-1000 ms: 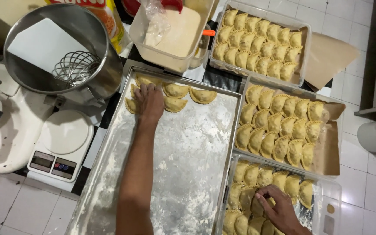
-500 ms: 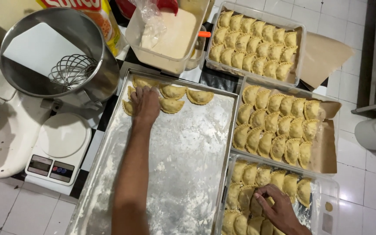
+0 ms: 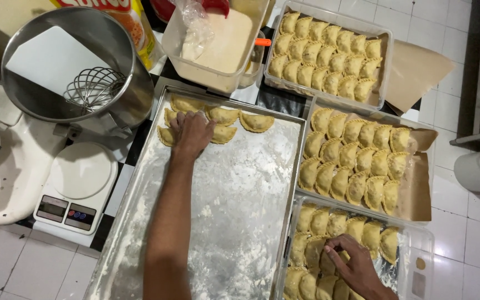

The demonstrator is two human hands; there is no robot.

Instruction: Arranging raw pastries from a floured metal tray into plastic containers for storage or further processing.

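A large floured metal tray lies in front of me with a few raw crimped pastries at its far end. My left hand reaches over that cluster, palm down, fingers resting on one pastry. My right hand is in the near clear plastic container at the right, fingers pinched on a pastry among several packed ones.
Two more containers of pastries sit at the right and far right. A tub of flour stands beyond the tray. A steel mixer bowl with whisk and a white kitchen scale are at the left.
My left hand has shifted slightly on the pastries at the tray's far end. My right hand stays in the near container.
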